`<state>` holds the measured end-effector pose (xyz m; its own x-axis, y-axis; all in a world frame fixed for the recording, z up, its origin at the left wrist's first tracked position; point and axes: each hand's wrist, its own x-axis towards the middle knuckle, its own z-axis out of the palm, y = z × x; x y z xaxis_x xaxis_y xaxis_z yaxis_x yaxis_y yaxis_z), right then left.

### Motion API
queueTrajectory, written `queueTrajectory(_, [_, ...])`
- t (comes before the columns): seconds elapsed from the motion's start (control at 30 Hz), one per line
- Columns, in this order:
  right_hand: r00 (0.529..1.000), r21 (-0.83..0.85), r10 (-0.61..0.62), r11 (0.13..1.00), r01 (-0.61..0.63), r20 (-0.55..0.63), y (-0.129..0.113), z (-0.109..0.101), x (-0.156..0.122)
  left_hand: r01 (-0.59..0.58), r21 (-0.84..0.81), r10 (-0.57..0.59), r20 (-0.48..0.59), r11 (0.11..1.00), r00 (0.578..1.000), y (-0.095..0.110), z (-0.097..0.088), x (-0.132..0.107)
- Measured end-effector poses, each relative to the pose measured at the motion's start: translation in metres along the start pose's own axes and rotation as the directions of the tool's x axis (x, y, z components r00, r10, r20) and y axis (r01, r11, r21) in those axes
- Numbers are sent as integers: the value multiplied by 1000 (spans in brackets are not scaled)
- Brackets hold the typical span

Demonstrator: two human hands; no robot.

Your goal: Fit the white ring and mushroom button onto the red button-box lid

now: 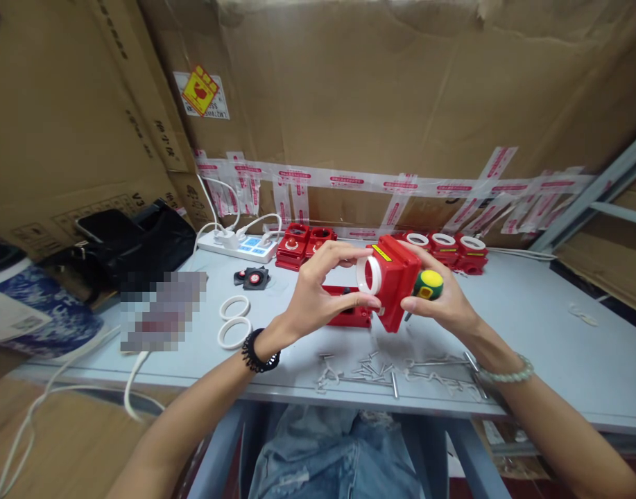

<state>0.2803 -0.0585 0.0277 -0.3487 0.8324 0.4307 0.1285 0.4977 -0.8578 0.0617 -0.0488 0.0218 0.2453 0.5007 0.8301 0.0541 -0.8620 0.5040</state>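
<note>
I hold a red plastic box (395, 281) above the table, its round opening turned to the left. My left hand (318, 291) pinches a white ring (368, 275) seated at that opening, thumb below and fingers above. My right hand (442, 294) grips the box from the right side and also holds a screwdriver with a green and yellow handle (428, 283). Another red part (349, 315) lies on the table just under my left hand.
Two loose white rings (234, 320) lie left of my hands. Several screws (380, 367) are scattered near the front edge of the grey table (557, 346). Red boxes (456, 251) line the back, some fitted with rings. A white power strip (239, 244) and a black bag (135, 242) sit at the left.
</note>
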Motion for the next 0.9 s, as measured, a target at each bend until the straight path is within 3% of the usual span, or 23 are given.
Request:
queueTrajectory(0.13, [1000,3,-8,1000,8,20,6,-3,1,-61,27,60,32,998,998,0,-3,0])
queueTrajectory(0.33, [984,2,25,1000,-26,176,10,-5,3,-177,111,160,145,978,976,1,-10,3])
queueTrajectory(0.57, [978,17,98,995,-103,182,4,-2,4,-281,170,241,220,945,945,4,-12,3])
queueTrajectory(0.9, [961,82,188,975,-208,205,12,-1,3,-246,124,207,263,961,942,8,-15,5])
